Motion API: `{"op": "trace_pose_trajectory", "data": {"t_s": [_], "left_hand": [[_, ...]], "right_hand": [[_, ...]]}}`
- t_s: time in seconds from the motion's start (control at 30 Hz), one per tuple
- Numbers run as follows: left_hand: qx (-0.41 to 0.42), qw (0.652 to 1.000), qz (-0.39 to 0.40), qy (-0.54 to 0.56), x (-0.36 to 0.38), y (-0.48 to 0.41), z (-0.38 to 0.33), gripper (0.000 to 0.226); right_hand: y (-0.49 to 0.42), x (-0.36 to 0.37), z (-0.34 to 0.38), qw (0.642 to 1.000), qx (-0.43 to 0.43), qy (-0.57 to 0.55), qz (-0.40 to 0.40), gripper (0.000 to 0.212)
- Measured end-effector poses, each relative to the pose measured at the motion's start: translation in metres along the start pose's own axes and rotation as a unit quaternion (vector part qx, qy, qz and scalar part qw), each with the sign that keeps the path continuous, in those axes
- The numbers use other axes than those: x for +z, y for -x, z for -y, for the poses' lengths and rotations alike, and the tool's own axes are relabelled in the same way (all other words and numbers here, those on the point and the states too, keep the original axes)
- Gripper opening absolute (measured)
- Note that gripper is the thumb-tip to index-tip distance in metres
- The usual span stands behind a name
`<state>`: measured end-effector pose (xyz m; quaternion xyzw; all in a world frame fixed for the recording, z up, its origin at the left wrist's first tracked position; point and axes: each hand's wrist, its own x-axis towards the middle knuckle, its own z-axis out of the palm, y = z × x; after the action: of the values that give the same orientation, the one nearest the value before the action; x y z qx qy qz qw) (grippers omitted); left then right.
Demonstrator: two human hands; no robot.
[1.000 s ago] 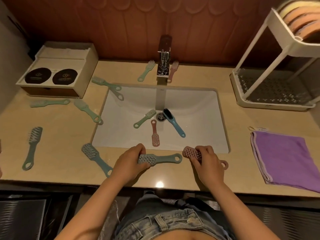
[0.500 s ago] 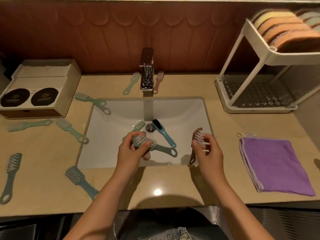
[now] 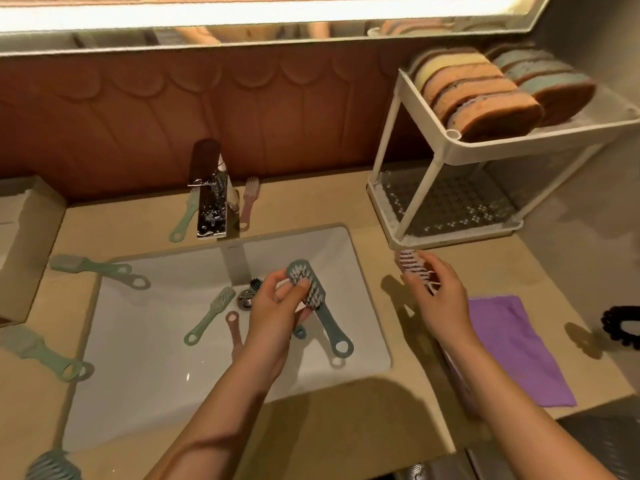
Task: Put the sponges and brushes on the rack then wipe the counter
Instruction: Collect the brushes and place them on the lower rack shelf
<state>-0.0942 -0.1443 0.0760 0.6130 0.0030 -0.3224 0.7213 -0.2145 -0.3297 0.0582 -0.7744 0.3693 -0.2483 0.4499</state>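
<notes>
**Brushes [image 3: 313,292] in both hands, rack [image 3: 519,147] just ahead**

The left hand [image 3: 273,317] is clenched round the bristled head of a grey-blue brush, held above the sink [image 3: 138,358] with its looped handle trailing down towards the person. The right hand [image 3: 440,299] pinches a pink brush [image 3: 414,268] by its head, just in front of the near corner of the rack's lower tray [image 3: 450,202]. Sponges [image 3: 485,98] already stand in rows on the upper shelf; the perforated lower tray looks bare, so that seems the place for the brushes.

The right hand is nearer, so it would best go first. It should lift the pink brush over the tray's front rim, steer clear of the slanted post, and lay the brush flat towards the back. The fingers should let go only once it rests. The left hand can then follow across and set its brush alongside, handles pointing the same way, since space will matter. More brushes wait in the sink, beside the faucet [image 3: 211,202] and on the tabletop [image 3: 311,209] to the left. A purple cloth [image 3: 512,348] lies on the tabletop at the right, handy for wiping later.
</notes>
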Motion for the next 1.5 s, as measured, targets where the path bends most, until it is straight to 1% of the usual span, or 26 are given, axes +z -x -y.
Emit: {"op": "trace_pose_trajectory", "data": {"t_s": [0.1,0.2,0.3,0.4,0.53,0.67,0.77,0.83,0.93,1.1,1.2,1.23,1.3,1.37,1.43,1.5], "left_hand": [[-0.044,0.999,0.010,0.020,0.022,-0.016,0.004,0.012],[-0.100,0.993,-0.021,0.054,0.037,-0.027,0.010,0.009],[-0.139,0.986,-0.053,0.069,0.047,-0.035,0.017,0.007],[-0.143,0.986,-0.061,0.065,0.057,-0.041,0.023,0.011],[-0.138,0.987,-0.049,0.071,0.065,-0.042,0.024,0.007],[-0.142,0.984,-0.059,0.088,0.071,-0.043,0.025,0.010],[-0.154,0.981,-0.072,0.097,0.077,-0.041,0.027,0.013],[-0.161,0.979,-0.077,0.103,0.080,-0.040,0.028,0.013],[-0.167,0.977,-0.070,0.114,0.083,-0.038,0.029,0.010],[-0.174,0.975,-0.049,0.132,0.092,-0.035,0.025,0.011],[-0.174,0.973,-0.041,0.144,0.100,-0.032,0.022,0.006],[-0.172,0.974,-0.039,0.142,0.103,-0.031,0.021,0.006],[-0.168,0.976,-0.037,0.134,0.111,-0.032,0.018,0.007],[-0.162,0.979,-0.033,0.118,0.119,-0.033,0.017,0.008],[-0.152,0.982,-0.028,0.112,0.128,-0.036,0.017,0.009],[-0.143,0.982,-0.028,0.117,0.137,-0.037,0.018,0.008]], "right_hand": [[-0.041,-0.017,-0.016,0.999,0.005,0.039,-0.009,0.025],[-0.080,-0.028,-0.034,0.987,0.018,0.160,-0.008,0.023],[-0.115,-0.033,-0.045,0.962,0.016,0.272,0.016,0.027],[-0.148,-0.034,-0.051,0.947,0.016,0.317,0.060,0.030],[-0.170,-0.025,-0.054,0.937,0.021,0.325,0.125,0.029],[-0.179,-0.020,-0.062,0.926,0.038,0.315,0.207,0.031],[-0.182,-0.020,-0.070,0.924,0.039,0.292,0.244,0.029],[-0.182,-0.022,-0.072,0.926,0.034,0.279,0.253,0.028],[-0.180,-0.025,-0.073,0.930,0.028,0.270,0.246,0.029],[-0.175,-0.027,-0.075,0.921,0.012,0.311,0.236,0.031],[-0.167,-0.031,-0.068,0.912,-0.021,0.344,0.222,0.033],[-0.161,-0.033,-0.062,0.917,-0.034,0.335,0.215,0.033],[-0.143,-0.038,-0.047,0.935,-0.046,0.278,0.216,0.030],[-0.119,-0.043,-0.030,0.948,-0.038,0.190,0.251,0.026],[-0.095,-0.047,-0.011,0.945,-0.028,0.146,0.292,0.027],[-0.077,-0.047,0.002,0.935,-0.032,0.169,0.310,0.034]]}}
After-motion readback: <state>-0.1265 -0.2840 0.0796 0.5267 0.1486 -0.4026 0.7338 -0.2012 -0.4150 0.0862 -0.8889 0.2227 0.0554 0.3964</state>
